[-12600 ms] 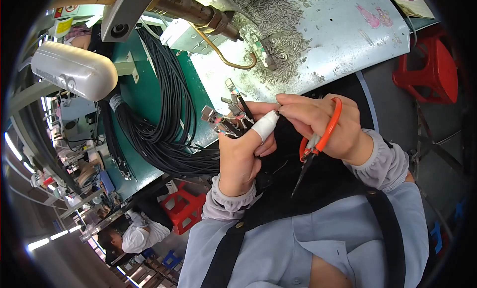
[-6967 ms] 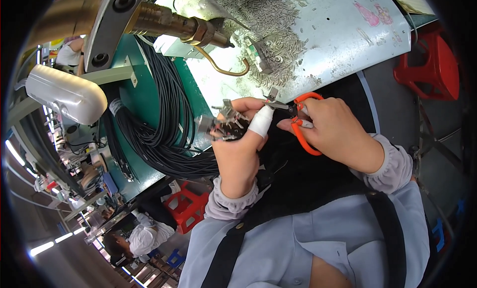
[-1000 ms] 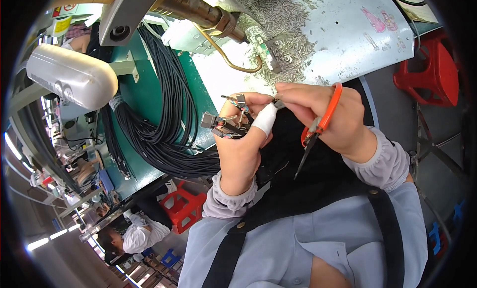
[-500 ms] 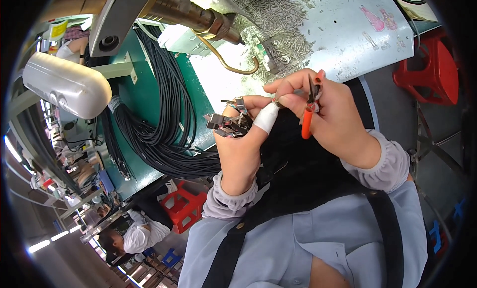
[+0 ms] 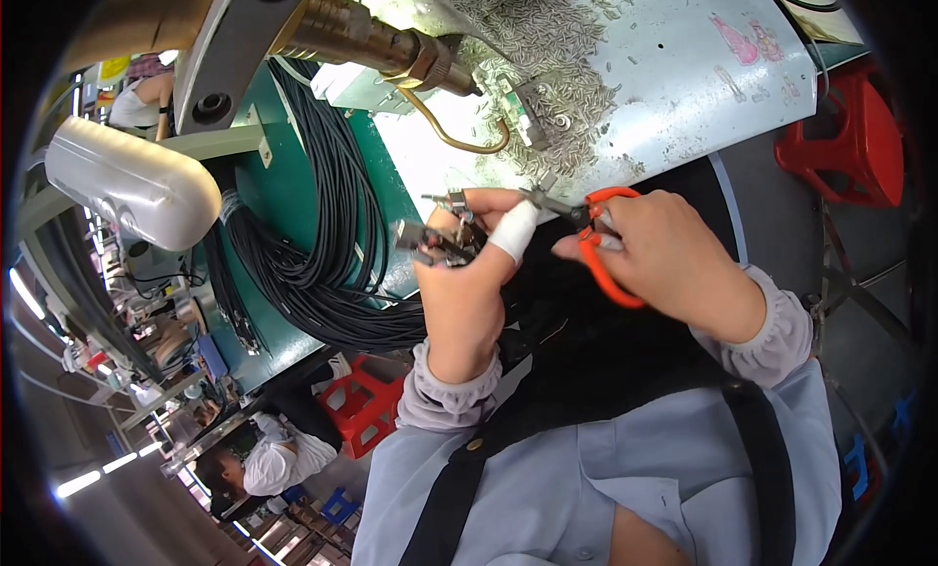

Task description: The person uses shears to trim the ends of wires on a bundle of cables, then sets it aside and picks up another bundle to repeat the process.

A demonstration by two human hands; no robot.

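My left hand (image 5: 461, 302), its thumb wrapped in white tape (image 5: 514, 230), is closed around several black cable ends with metal connectors (image 5: 440, 239), somewhat blurred. Between thumb and forefinger it pinches a small metal connector piece (image 5: 543, 186). My right hand (image 5: 674, 258) grips orange-handled pliers (image 5: 614, 281), their handles spread. The dark jaws of the pliers point left and reach the small piece at my left fingertips; whether they close on it I cannot tell.
A brass-coloured machine head (image 5: 391, 53) with a bent tube stands over a metal table (image 5: 684, 87) strewn with small metal pins (image 5: 547, 39). Black cable bundles (image 5: 322, 175) lie on the green table at left. A lamp (image 5: 132, 185) and red stools (image 5: 850, 146) flank me.
My right hand has moved slightly right and down from my left fingertips. The pliers have turned from lying in its palm to pointing their jaws at the left fingertips, handles spread.
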